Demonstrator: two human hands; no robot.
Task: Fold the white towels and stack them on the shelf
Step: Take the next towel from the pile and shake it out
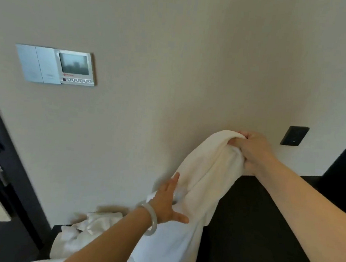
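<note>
Right hand: fingers curled, gripping the white towel by its bunched top.
Left hand: fingers spread, flat against the hanging cloth.
Towel heap: crumpled below.

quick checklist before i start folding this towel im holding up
1. Right hand has firm hold of the white towel: ok, its fingers are curled round the bunched top.
2. Left hand holds an edge: not ok, its fingers are spread open against the cloth.
3. Towel spread out flat: not ok, it hangs bunched.
4. Room to lay it down: ok, a bare stretch of dark surface shows beside it.
5. Other towels folded: not ok, the towel pile lies crumpled.
6. Stack on the shelf: cannot tell, none in view.
</note>
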